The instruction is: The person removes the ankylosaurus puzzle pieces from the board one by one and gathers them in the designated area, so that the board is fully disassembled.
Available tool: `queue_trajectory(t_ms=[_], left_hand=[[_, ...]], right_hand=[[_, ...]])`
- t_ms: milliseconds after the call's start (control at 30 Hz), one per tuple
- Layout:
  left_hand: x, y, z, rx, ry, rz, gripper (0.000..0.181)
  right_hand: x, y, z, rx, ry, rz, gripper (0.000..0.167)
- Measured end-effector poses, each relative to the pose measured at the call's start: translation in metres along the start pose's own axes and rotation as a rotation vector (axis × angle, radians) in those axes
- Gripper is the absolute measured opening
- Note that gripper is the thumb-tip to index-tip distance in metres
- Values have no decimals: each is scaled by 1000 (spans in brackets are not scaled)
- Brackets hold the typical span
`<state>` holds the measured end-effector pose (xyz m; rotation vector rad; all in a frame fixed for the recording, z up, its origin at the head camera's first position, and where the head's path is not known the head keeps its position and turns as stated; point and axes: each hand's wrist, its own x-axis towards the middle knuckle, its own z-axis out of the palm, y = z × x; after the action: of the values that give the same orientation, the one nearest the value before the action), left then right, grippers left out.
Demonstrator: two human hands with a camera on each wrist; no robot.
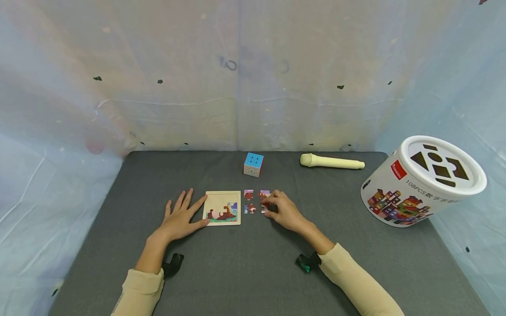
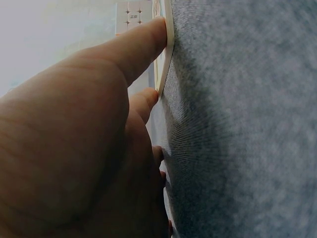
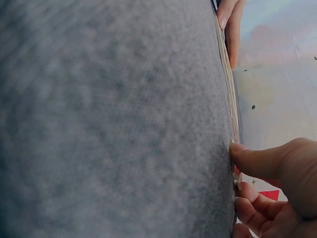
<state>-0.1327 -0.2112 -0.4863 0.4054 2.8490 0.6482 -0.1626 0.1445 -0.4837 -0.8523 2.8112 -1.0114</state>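
Note:
A square wooden jigsaw puzzle board (image 1: 215, 197) lies on the table, with coloured picture filling its lower part and right side. My left hand (image 1: 178, 221) is spread flat beside it, its thumb and index fingertip touching the board's left edge, as the left wrist view also shows. To the right of the board lie several loose puzzle pieces (image 1: 248, 195) with reddish-brown and purple print. At the right-hand pieces, the thumb and index finger of my right hand (image 1: 286, 213) pinch one puzzle piece (image 1: 263, 210), partly hidden by the fingers.
Behind the pieces stands a puzzle cube (image 1: 253, 165) with a blue top. A pale yellow microphone-shaped stick (image 1: 336, 162) lies near the table's back edge. At the right is a large white block bucket (image 1: 419, 188) with shaped holes in its lid. Plastic sheeting surrounds the grey table (image 1: 245, 272).

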Motion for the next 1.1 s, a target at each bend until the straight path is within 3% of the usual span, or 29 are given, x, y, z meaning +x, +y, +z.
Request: queue_trajectory(t_ms=[1100], left_hand=[[0, 0, 1, -14, 5, 5, 83]], right_hand=[[-1, 2, 2, 59, 8, 5, 33]])
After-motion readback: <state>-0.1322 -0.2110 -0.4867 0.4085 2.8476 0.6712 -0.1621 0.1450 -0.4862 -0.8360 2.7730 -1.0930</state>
